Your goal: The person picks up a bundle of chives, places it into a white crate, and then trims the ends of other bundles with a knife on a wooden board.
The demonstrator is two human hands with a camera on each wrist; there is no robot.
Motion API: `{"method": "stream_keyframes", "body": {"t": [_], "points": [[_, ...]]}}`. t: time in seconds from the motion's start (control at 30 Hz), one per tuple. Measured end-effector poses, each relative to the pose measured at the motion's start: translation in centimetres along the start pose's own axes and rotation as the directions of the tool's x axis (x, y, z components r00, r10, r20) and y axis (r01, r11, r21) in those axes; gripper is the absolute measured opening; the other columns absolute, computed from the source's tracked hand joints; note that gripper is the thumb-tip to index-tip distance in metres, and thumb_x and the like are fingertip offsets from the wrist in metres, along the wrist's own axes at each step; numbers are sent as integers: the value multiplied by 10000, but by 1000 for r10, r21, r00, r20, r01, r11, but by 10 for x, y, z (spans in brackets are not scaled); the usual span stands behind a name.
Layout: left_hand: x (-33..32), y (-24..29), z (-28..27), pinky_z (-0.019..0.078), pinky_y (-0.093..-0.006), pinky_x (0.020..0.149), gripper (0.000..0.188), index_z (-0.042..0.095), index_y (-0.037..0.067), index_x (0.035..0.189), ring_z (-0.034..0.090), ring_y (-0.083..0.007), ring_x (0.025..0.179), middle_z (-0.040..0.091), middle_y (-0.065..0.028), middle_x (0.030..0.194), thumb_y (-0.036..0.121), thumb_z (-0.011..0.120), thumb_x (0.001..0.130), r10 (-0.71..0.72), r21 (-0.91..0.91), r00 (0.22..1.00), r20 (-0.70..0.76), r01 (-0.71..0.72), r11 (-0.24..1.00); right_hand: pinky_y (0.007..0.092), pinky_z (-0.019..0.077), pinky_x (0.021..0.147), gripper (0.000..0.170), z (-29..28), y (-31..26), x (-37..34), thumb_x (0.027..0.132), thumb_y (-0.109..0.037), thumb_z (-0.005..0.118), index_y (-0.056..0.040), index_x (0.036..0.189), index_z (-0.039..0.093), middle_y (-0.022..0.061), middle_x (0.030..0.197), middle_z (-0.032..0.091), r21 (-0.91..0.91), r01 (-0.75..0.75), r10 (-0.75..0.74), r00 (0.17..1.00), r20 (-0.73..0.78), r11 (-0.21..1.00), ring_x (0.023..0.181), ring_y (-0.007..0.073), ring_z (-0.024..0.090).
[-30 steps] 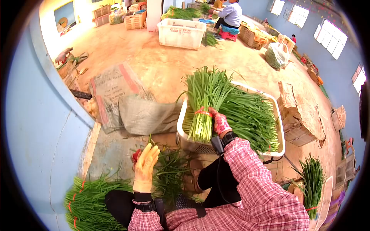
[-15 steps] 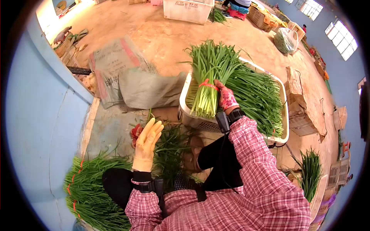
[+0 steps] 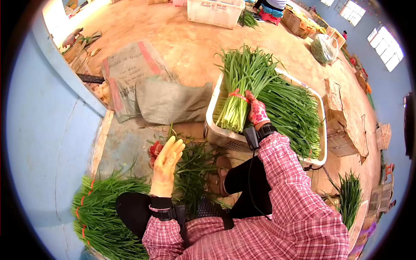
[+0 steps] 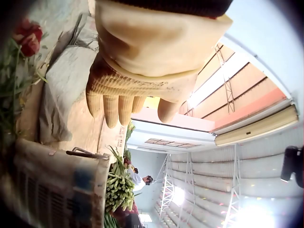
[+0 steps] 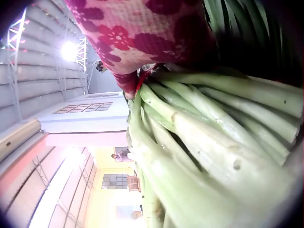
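My right hand [image 3: 258,112], in a pink flowered glove, grips a bundle of garlic chives [image 3: 242,71] at its red tie [image 3: 238,96]. The bundle lies over the left side of a white plastic crate [image 3: 209,113], pale stem ends towards me. Under and beside it, more chives [image 3: 294,119] fill the crate. Close up in the right wrist view, thick pale stems [image 5: 190,137] fan out below the glove. My left hand [image 3: 165,167], in a cream glove, is raised left of the crate with straight fingers and holds nothing; its fingers [image 4: 110,111] also show in the left wrist view.
Tied chives [image 3: 108,216] are piled at lower left by the blue wall [image 3: 43,130]. Loose leaves [image 3: 193,173] lie between my legs. Woven sacks [image 3: 169,102] cover the floor ahead. A cardboard-covered crate [image 3: 340,121] stands to the right, and another white crate [image 3: 215,12] farther off.
The head view has tilted down, so the scene sits higher in the frame. My right hand keeps its grip on the bundle at the crate; my left hand stays raised with straight fingers.
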State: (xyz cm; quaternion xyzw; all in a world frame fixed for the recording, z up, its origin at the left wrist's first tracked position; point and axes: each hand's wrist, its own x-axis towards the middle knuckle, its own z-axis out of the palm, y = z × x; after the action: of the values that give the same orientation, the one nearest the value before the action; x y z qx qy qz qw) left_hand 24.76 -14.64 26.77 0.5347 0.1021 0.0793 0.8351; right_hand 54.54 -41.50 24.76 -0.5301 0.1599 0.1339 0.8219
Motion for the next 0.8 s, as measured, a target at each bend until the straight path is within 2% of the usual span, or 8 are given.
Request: {"method": "stream_keyframes", "body": {"t": [0.13, 0.17, 0.3, 0.37, 0.47, 0.5, 0.63, 0.8], "points": [[0, 5, 8, 395, -378, 1150, 612, 383, 7, 1531, 517, -288, 1367, 516, -188, 1483, 351, 546, 1053, -46, 1, 999, 10, 46, 999, 432, 618, 808, 334, 0, 10, 11, 942, -247, 731, 41, 1105, 685, 144, 1021, 737, 66, 62, -61, 998, -20, 996, 862, 281, 729], [2, 2, 7, 403, -368, 1138, 615, 387, 4, 1531, 535, -277, 1346, 531, -194, 1468, 325, 577, 1042, -55, -26, 999, 0, 55, 998, 404, 609, 702, 310, 1, 9, 9, 908, -250, 774, 52, 947, 714, 142, 915, 735, 88, 43, -39, 998, -45, 995, 771, 253, 721], [7, -4, 6, 409, -370, 1135, 592, 393, 1, 1527, 536, -281, 1347, 533, -198, 1466, 298, 573, 1047, -50, -31, 999, -1, 50, 998, 399, 592, 688, 306, 5, 6, -1, 896, -249, 787, 46, 941, 718, 127, 909, 729, 52, 70, -67, 997, -49, 996, 756, 227, 702], [9, -7, 4, 409, -371, 1135, 587, 396, 0, 1525, 536, -283, 1347, 532, -199, 1466, 295, 572, 1049, -57, -20, 998, 2, 57, 998, 339, 543, 713, 306, 8, 6, -4, 877, -260, 805, 35, 905, 732, 89, 876, 721, -40, 153, -157, 981, -117, 987, 750, 180, 662], [8, -7, 4, 419, -386, 1137, 610, 385, 1, 1528, 522, -302, 1359, 508, -206, 1486, 325, 572, 1047, -44, -59, 999, 9, 44, 997, 335, 489, 655, 338, 6, 3, -6, 854, -310, 821, 12, 814, 726, 51, 789, 685, -261, 216, -263, 952, -157, 941, 688, 147, 607], [6, -5, 5, 424, -392, 1138, 619, 380, 0, 1529, 515, -310, 1365, 502, -208, 1490, 336, 571, 1046, -42, -64, 999, 4, 42, 997, 339, 470, 628, 354, 10, -3, -12, 850, -326, 822, 7, 784, 720, 41, 759, 671, -384, 271, -346, 928, -141, 883, 660, 139, 584], [8, -14, -8, 401, -410, 1156, 640, 374, -14, 1527, 500, -324, 1376, 488, -228, 1495, 356, 571, 1044, -14, -214, 1000, 3, 14, 977, 321, 486, 614, 340, 33, -20, -34, 889, -314, 785, 3, 784, 718, 46, 749, 677, -176, 272, -267, 962, 52, 946, 635, 140, 599], [14, -18, -15, 253, -468, 1227, 904, 229, 10, 1587, 300, -366, 1498, 306, -251, 1604, 544, 618, 971, 63, -293, 993, 98, -32, 956, 313, 515, 643, 271, 70, -10, -80, 950, -239, 714, 28, 910, 715, 61, 824, 699, -194, 232, -147, 916, 374, 953, 685, 130, 635]]}}
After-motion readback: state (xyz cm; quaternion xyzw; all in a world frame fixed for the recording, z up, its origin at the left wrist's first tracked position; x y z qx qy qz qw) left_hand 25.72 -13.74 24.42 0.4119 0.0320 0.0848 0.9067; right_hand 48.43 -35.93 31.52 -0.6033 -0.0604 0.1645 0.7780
